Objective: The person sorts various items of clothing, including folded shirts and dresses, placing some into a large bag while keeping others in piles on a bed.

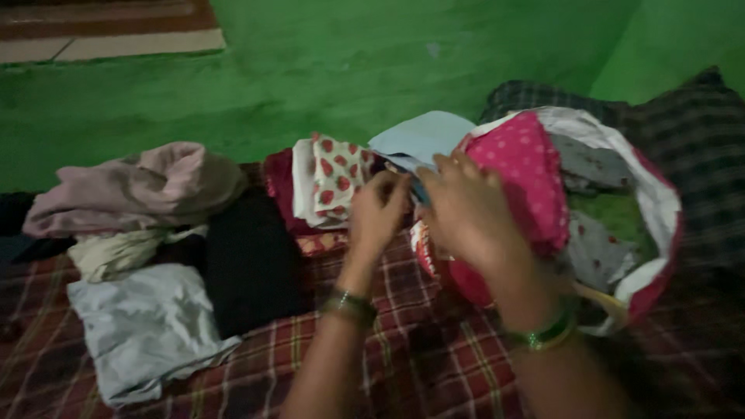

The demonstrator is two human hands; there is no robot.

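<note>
centrally, left hand [378, 211] and right hand [466, 209] were close together, fingers pinched on a blurred dark cloth [417, 188] at the mouth of the bag [660, 202], beside folded clothes [330, 182]

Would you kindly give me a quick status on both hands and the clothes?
Left hand and right hand together at bag mouth, grip unclear. Pink dotted cloth at bag rim. Strawberry-print cloth just left.

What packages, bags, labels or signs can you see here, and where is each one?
Bag: right of both hands, on the plaid cloth; open, rounded, pink outside, white lining, stuffed with clothes.
Right hand rests at its mouth; left hand beside it.
No labels, signs or screens visible.
</note>
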